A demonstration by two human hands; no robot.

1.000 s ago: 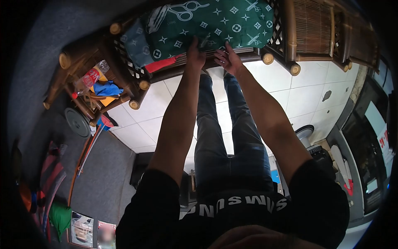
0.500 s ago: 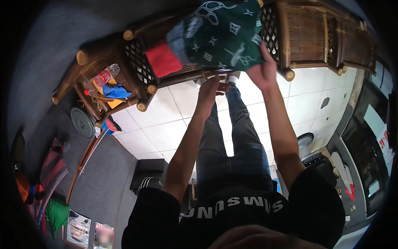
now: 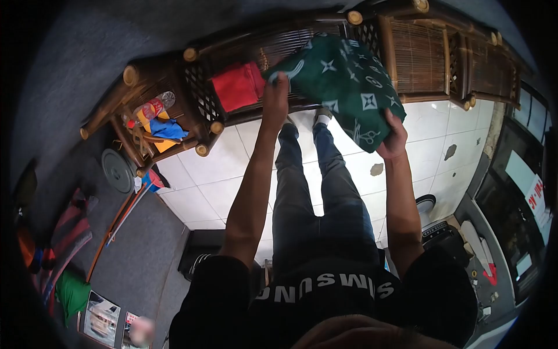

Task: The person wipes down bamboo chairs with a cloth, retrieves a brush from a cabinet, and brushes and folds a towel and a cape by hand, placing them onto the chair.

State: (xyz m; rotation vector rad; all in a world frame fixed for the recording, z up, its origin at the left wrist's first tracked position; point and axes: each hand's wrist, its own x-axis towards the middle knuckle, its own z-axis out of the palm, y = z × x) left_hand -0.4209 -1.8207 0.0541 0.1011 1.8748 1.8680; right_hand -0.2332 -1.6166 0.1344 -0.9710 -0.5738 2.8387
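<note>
A green cloth (image 3: pixel 343 81) with white stars, scissors and other figures printed on it is stretched between my hands, above the front of a bamboo bench. My left hand (image 3: pixel 275 103) is closed on its left corner. At the lower right edge my right hand (image 3: pixel 393 138) pinches the cloth, with the thumb on top. The cloth sags a little and hides part of the bench seat. A folded red cloth (image 3: pixel 238 87) lies on the seat just left of my left hand.
The bamboo bench (image 3: pixel 232 118) runs along the wall, with more bamboo seats (image 3: pixel 417 58) to the right. On a bamboo side table at left lie a plastic bottle (image 3: pixel 152 109) and a blue cloth (image 3: pixel 167 128). A round grey lid (image 3: pixel 118 170) is below it. White tiles (image 3: pixel 224 195) cover the floor.
The green cloth has come down and towards me, spreading out more. My left hand has moved up and left and now grips its corner; my right hand has moved lower and slightly right with it.
</note>
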